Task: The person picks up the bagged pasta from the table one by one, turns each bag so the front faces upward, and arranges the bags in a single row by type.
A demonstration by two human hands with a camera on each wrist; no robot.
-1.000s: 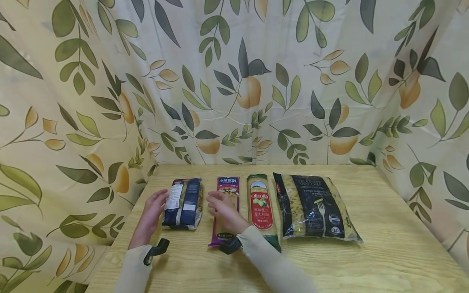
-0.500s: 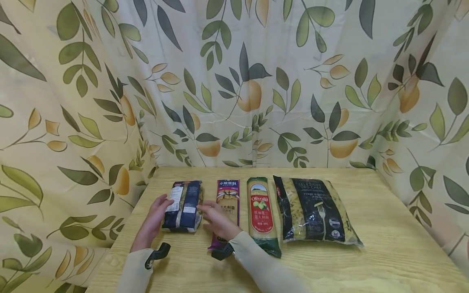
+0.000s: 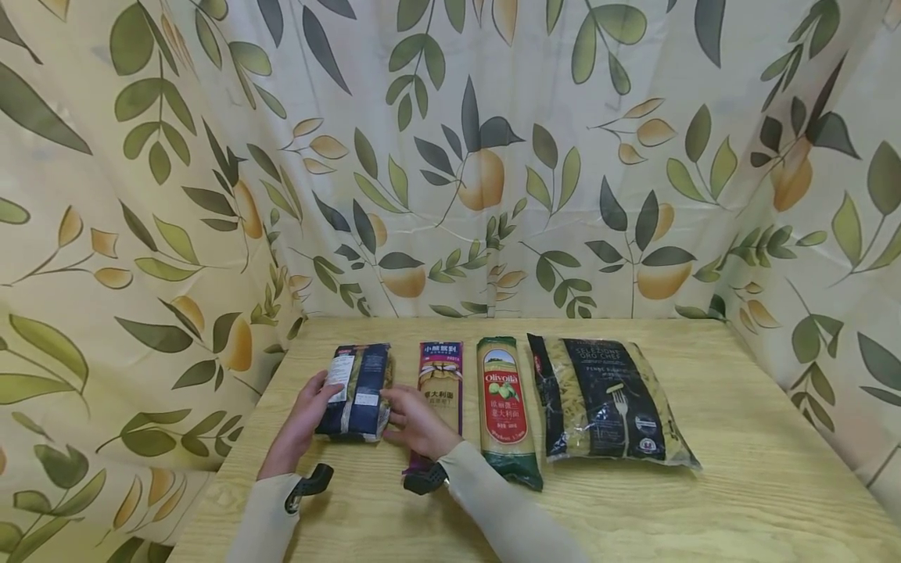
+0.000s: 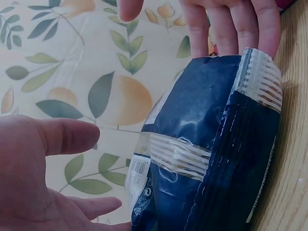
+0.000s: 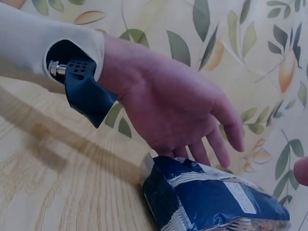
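Observation:
A small dark blue pasta bag (image 3: 359,391) with a white label lies at the left of the table. My left hand (image 3: 308,410) is at its left side, thumb spread from the fingers in the left wrist view. On the bag's right side is my right hand (image 3: 420,422), its fingers extended and reaching down by the bag's edge in the right wrist view. Neither hand is curled round the bag. Under the right hand, a purple pasta packet (image 3: 441,383) is partly covered.
Right of the purple packet lies a green and red spaghetti packet (image 3: 501,399). Farther right is a large black and clear penne bag (image 3: 608,399). A leaf-patterned curtain (image 3: 457,258) encloses the back and sides of the wooden table (image 3: 732,485).
Both hands have closed in on the blue pasta bag: the left moved slightly right, the right moved left and down off the purple packet's upper part. The bag has barely moved.

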